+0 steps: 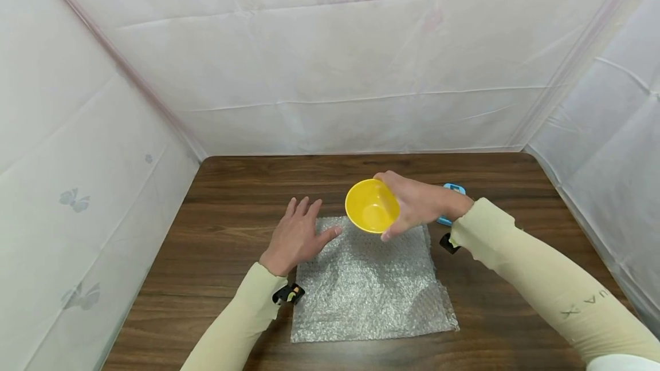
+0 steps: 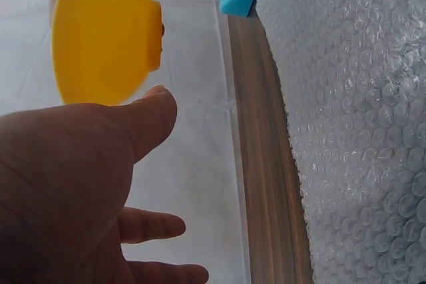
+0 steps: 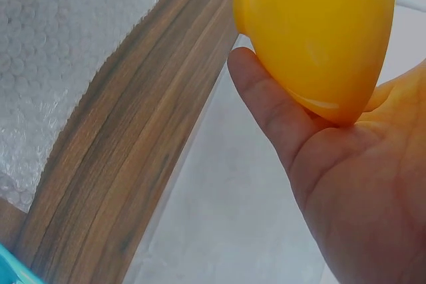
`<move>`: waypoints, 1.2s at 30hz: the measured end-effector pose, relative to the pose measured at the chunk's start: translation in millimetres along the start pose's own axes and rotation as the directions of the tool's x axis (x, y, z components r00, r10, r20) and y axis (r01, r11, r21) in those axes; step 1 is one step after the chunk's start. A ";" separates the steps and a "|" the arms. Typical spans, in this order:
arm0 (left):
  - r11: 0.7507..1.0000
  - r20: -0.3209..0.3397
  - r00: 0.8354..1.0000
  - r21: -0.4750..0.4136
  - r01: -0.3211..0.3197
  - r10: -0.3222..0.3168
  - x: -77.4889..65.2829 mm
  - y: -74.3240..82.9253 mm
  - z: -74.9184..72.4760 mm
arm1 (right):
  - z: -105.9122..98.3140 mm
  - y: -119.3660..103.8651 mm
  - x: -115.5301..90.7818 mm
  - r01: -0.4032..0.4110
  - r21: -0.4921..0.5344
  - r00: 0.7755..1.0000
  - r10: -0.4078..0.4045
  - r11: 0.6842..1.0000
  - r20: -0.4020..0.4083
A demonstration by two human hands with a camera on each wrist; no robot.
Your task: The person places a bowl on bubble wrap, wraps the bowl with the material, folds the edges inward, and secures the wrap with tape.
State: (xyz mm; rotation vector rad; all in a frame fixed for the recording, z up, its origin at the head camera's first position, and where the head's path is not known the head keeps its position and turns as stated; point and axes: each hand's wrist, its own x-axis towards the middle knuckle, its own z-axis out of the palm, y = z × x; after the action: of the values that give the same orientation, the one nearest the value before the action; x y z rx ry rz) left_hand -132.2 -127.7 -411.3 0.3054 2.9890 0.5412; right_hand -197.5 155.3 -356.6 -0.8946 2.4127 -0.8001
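A yellow bowl (image 1: 368,208) is held by its side in my right hand (image 1: 415,202), thumb and fingers spread around the wall. It hangs over the far part of a sheet of bubble wrap (image 1: 368,296), with its open top turned toward the head camera. The inside of the bowl shows bare. My left hand (image 1: 296,236) is over the sheet's left edge, fingers extended and holding nothing. In the left wrist view its thumb overlaps the bowl (image 2: 106,38). The right wrist view shows the right thumb (image 3: 266,98) along the bowl's outside.
A light blue object (image 1: 455,188) lies on the brown wooden table (image 1: 247,188), partly hidden behind the right wrist; the left wrist view shows a pale round part on it. White patterned sheeting (image 1: 330,73) hangs along the table's back and both sides.
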 end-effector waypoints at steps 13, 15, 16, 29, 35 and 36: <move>1.000 0.008 1.000 0.001 -0.006 0.006 0.8 0.3 0.9 | 6.5 -4.6 -3.1 0.033 -0.007 0.999 -0.033 0.999 0.009; 1.000 0.006 1.000 0.007 -0.008 0.008 0.9 0.3 1.0 | 7.4 -5.1 -3.5 0.040 -0.003 0.999 -0.040 0.999 0.012; 1.000 0.005 1.000 0.010 -0.009 0.009 0.9 0.3 1.0 | 7.8 -5.4 -3.9 0.042 -0.003 0.999 -0.042 0.999 0.012; 1.000 0.005 1.000 0.015 0.002 -0.002 -0.7 0.9 1.5 | 17.7 -1.6 -5.3 0.036 -0.005 0.999 -0.036 0.999 0.026; 1.000 0.008 1.000 0.012 0.005 -0.005 -2.3 1.2 1.0 | 22.8 0.0 -6.3 0.033 -0.010 0.999 -0.033 0.999 0.029; 1.000 0.006 1.000 0.012 0.004 -0.004 -2.5 1.2 0.9 | 23.3 -0.1 -6.4 0.032 -0.013 0.999 -0.032 0.999 0.030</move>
State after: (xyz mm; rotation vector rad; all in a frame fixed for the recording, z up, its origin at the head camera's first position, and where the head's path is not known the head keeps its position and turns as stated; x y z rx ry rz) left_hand -129.4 -126.8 -411.6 0.3014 2.9872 0.5210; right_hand -179.7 151.3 -372.4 -0.9458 2.3860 -0.7775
